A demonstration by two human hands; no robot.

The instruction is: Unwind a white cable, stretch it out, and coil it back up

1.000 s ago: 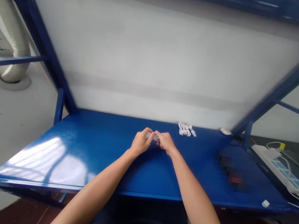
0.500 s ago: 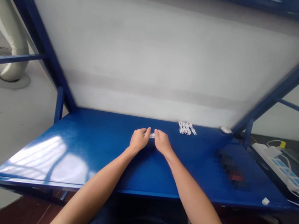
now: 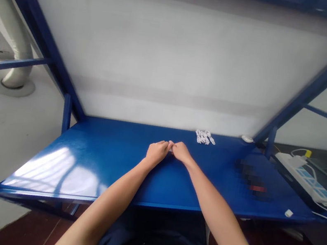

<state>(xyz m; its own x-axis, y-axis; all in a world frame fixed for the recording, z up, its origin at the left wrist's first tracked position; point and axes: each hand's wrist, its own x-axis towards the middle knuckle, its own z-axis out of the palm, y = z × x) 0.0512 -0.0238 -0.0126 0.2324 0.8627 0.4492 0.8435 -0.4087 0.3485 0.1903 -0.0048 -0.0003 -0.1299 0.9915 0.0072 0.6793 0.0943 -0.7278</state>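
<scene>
Left hand (image 3: 157, 151) and right hand (image 3: 181, 152) rest on the desk (image 3: 107, 159), seemingly for steadiness, both grips pinched together on one pale piece (image 3: 171, 149) (mostly hidden).

bare forearms (image 3: 112, 206); dark navy garment (image 3: 158, 243) below.

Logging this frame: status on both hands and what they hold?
Left hand and right hand pinch a small white piece, mostly hidden, over blue table. White bundle lies apart, beyond right hand.
</scene>
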